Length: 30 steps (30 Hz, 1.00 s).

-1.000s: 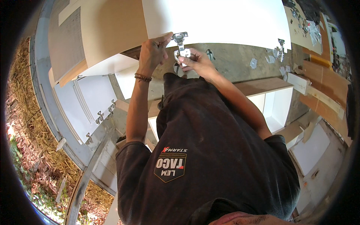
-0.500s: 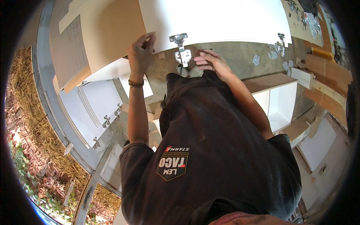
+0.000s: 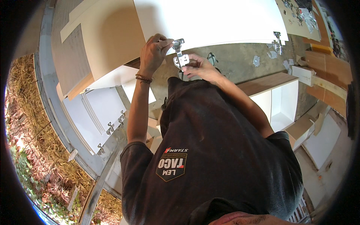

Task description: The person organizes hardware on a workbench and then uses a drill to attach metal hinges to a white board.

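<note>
A silvery cabinet hinge [image 3: 180, 60] sits at the near edge of a white panel [image 3: 210, 22], its arm sticking out past the edge towards me. From its right side, my right hand [image 3: 200, 68] grips the outer plate of the hinge between thumb and fingers. My left hand [image 3: 153, 52] is closed in a pinch, its fingertips against the left side of the hinge's cup end. What those fingertips hold, if anything, is too small to make out. A second hinge [image 3: 277, 43] is on the same panel edge, farther right.
Brown boards [image 3: 108, 33] lie left of the white panel. At lower left, another white panel [image 3: 101, 107] carries several hinges. An open white cabinet box [image 3: 283, 101] stands on the right. Plastic bags and small metal parts [image 3: 300, 15] lie at the far right.
Both hands have closed in on the hinge. The left hand moved right to its cup end, and the right hand moved left and took hold of its outer plate.
</note>
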Available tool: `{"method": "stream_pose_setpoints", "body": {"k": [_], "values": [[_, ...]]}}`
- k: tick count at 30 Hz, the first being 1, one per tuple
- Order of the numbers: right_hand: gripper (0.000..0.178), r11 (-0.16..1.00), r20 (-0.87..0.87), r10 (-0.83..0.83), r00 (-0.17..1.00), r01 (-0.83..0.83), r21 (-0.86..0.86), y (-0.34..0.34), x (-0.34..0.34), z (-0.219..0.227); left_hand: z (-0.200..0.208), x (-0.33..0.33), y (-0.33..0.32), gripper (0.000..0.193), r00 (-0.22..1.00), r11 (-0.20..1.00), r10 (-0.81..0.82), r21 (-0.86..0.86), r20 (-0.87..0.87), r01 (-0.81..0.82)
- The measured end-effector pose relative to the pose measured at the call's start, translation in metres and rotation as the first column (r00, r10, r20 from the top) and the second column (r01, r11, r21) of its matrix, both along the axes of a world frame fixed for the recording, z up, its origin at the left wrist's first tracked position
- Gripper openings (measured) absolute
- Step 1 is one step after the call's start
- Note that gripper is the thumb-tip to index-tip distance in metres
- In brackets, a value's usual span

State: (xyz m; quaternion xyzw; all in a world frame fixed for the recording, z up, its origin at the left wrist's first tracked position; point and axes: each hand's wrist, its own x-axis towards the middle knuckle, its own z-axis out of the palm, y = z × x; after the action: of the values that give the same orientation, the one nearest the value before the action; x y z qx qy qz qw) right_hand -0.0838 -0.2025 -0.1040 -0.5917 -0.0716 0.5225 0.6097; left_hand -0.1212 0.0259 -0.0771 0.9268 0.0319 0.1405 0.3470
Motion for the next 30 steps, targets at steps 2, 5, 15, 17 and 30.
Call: {"method": "stream_pose_setpoints", "body": {"k": [2,5,15,17,30], "values": [[0.05,1.0,0.003,-0.022,1.0,0.022,0.006,0.0,0.0,-0.002,-0.001,0.002,0.0,0.014,0.999,1.0,0.006,0.0,-0.032,-0.006],[0.051,0.999,0.013,-0.039,0.999,0.038,0.023,0.0,-0.001,-0.001,-0.009,0.001,0.001,0.013,1.0,1.0,0.017,0.009,-0.023,-0.017],[0.049,0.998,0.034,-0.024,0.999,0.021,0.067,-0.002,0.0,-0.013,-0.013,-0.003,0.001,0.011,0.999,0.999,0.039,0.008,0.0,-0.039],[0.048,0.997,0.029,-0.013,1.0,0.011,0.074,-0.002,0.001,-0.013,-0.011,-0.003,0.002,0.012,0.999,0.999,0.039,0.007,-0.006,-0.039],[0.037,0.874,0.118,-0.404,0.907,0.421,-0.242,-0.125,0.048,-0.001,-0.004,0.017,0.004,0.018,0.999,0.98,0.026,-0.194,-0.022,-0.03]]}}
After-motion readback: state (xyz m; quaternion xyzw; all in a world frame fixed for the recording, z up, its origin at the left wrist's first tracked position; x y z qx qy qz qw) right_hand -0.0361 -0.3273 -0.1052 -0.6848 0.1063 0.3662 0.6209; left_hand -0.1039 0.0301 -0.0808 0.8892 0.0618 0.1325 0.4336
